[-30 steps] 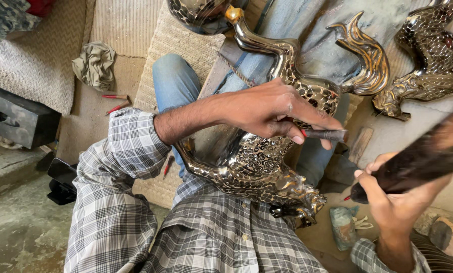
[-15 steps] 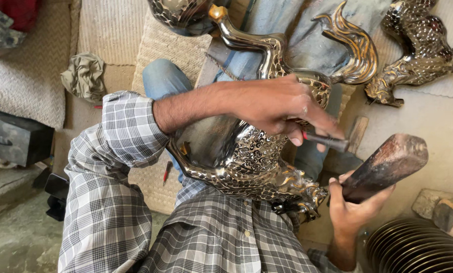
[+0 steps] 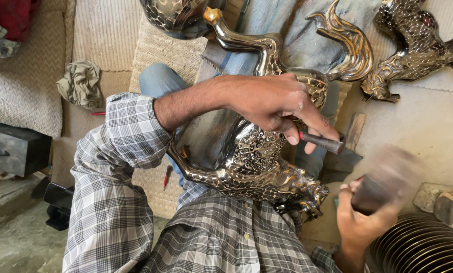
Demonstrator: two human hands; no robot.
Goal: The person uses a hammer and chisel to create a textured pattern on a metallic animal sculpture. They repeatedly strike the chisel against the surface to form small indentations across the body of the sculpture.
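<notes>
A shiny engraved metal horse figure [image 3: 246, 156] lies across my lap, its curled tail [image 3: 348, 45] pointing up and away. My left hand [image 3: 272, 101] rests on the figure's body and grips a dark chisel [image 3: 322, 142], whose tip is hidden under my fingers. Lower right, my right hand [image 3: 360, 217] grips the handle of a dark wooden mallet [image 3: 388, 172]. The mallet head is motion-blurred, just right of the chisel's butt end. Both sleeves are grey plaid.
A second metal horse figure [image 3: 413, 50] lies at top right on a pale mat. A stack of ribbed metal plates [image 3: 423, 247] sits at bottom right beside stone blocks [image 3: 444, 202]. A crumpled cloth [image 3: 80, 83], a dark box [image 3: 14, 146] and a red tool [image 3: 167, 177] lie left.
The mallet has swung down from high on the right toward the chisel's end and is now blurred. My left hand stays on the figure with the chisel.
</notes>
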